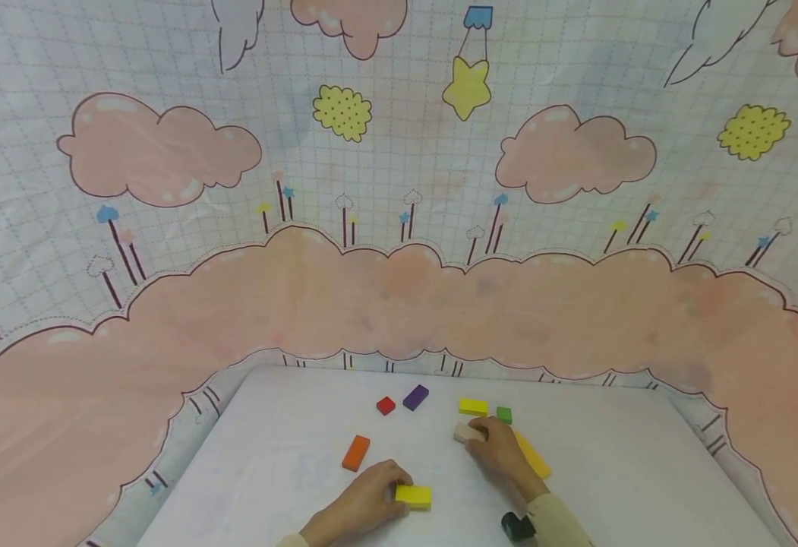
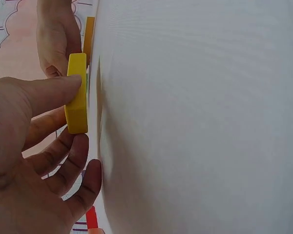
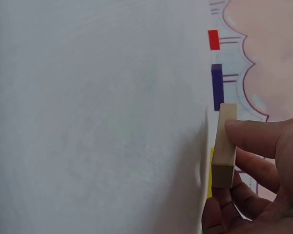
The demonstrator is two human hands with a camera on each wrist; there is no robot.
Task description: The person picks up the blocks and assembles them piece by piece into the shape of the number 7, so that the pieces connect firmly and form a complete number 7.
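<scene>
Between thumb and fingers my left hand (image 1: pixel 369 497) pinches a yellow block (image 1: pixel 414 497) near the front of the white table. The left wrist view shows the thumb across the face of this yellow block (image 2: pixel 77 97). Farther back and to the right, my right hand (image 1: pixel 497 448) grips a plain wooden block (image 1: pixel 468 433). In the right wrist view the thumb presses the near side of the wooden block (image 3: pixel 225 146), with fingers behind it. A second yellow block (image 1: pixel 473 407) and a green block (image 1: pixel 504 415) lie just beyond the right hand.
An orange block (image 1: pixel 356 453) lies left of the hands, with a red block (image 1: pixel 386 406) and a purple block (image 1: pixel 415 397) farther back. A yellow-orange block (image 1: pixel 531 454) lies beside the right forearm. Behind the white table (image 1: pixel 269 425) hangs a cloud-patterned cloth (image 1: pixel 399 296).
</scene>
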